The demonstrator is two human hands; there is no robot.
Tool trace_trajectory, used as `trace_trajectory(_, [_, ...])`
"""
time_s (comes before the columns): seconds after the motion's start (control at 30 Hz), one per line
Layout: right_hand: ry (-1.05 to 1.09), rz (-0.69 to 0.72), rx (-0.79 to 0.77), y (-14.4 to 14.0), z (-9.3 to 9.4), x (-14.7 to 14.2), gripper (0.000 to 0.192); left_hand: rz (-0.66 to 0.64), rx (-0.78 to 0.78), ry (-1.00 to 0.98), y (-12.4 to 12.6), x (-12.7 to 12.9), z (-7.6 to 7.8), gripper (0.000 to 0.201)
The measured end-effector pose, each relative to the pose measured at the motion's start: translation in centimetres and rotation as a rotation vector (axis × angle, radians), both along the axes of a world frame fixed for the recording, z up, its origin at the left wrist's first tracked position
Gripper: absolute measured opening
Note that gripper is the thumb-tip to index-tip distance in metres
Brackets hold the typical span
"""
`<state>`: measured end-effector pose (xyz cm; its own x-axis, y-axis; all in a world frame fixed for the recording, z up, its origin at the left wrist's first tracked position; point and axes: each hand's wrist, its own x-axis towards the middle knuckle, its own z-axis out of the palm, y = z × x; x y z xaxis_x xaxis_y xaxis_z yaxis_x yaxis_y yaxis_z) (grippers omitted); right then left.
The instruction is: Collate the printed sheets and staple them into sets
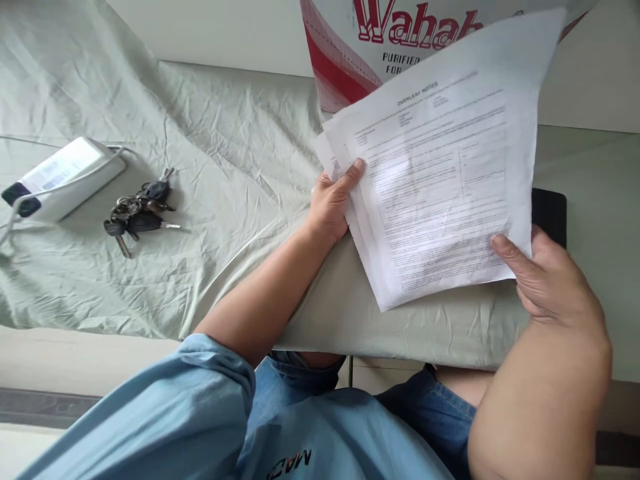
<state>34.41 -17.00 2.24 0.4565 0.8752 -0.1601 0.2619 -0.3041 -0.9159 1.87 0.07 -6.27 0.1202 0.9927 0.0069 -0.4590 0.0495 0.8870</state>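
Wrinkled green sheet under keys; left hand and right hand pinch printed papers by opposite edges, thumbs on top.

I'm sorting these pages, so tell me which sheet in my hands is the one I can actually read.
The top sheet, headed "Overleaf Notes": its printed face is fully in view. The sheets beneath show only as thin edges at its left side, by the left hand.

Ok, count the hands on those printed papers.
2. The left hand pinches the papers at their left edge; the right hand grips the lower right corner. Fingers behind the sheets are hidden.
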Motion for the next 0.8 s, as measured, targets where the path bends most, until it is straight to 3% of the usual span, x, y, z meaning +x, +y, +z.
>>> trace_trajectory(0.1, [0.13, -0.048, -0.136, -0.7, 1.2, -0.4, 0.091, 0.01, 0.008, 0.032, 1.2, -0.3, -1.0, 0.066])
trace_trajectory(0.2, [0.19, -0.067, -0.116, -0.8, 1.4, -1.4, 0.08, -0.055, 0.062, 0.088, 2.0, -0.5, -1.8, 0.065])
trace_trajectory(0.3, [0.182, -0.076, -0.022, -0.3, 0.7, -2.9, 0.064, -0.051, 0.075, 0.043, 2.0, -0.2, -1.5, 0.067])
trace_trajectory(0.37, [0.141, -0.125, 0.141, 0.4, 0.4, -3.7, 0.054, -0.035, 0.066, 0.01, 1.6, -0.1, -0.7, 0.073])
trace_trajectory(0.43, [0.071, -0.193, 0.408, 1.2, 0.4, -3.7, 0.049, -0.053, 0.06, -0.008, 1.1, -0.1, 0.1, 0.078])
trace_trajectory(0.53, [-0.048, -0.241, 0.803, 2.2, 0.9, -2.4, 0.056, -0.101, 0.072, -0.015, 0.7, -0.6, 1.1, 0.077])
trace_trajectory(0.6, [-0.085, -0.21, 0.902, 2.3, 1.3, -1.3, 0.063, -0.098, 0.099, -0.006, 0.8, -1.1, 1.5, 0.073])
trace_trajectory(0.7, [-0.052, -0.188, 0.88, 1.7, 1.5, -0.6, 0.064, -0.049, 0.145, 0.016, 1.5, -1.8, 1.5, 0.067])
trace_trajectory(0.8, [0.003, -0.183, 0.738, 1.0, 1.3, -1.3, 0.055, -0.065, 0.159, 0.057, 2.0, -1.9, 0.9, 0.056])
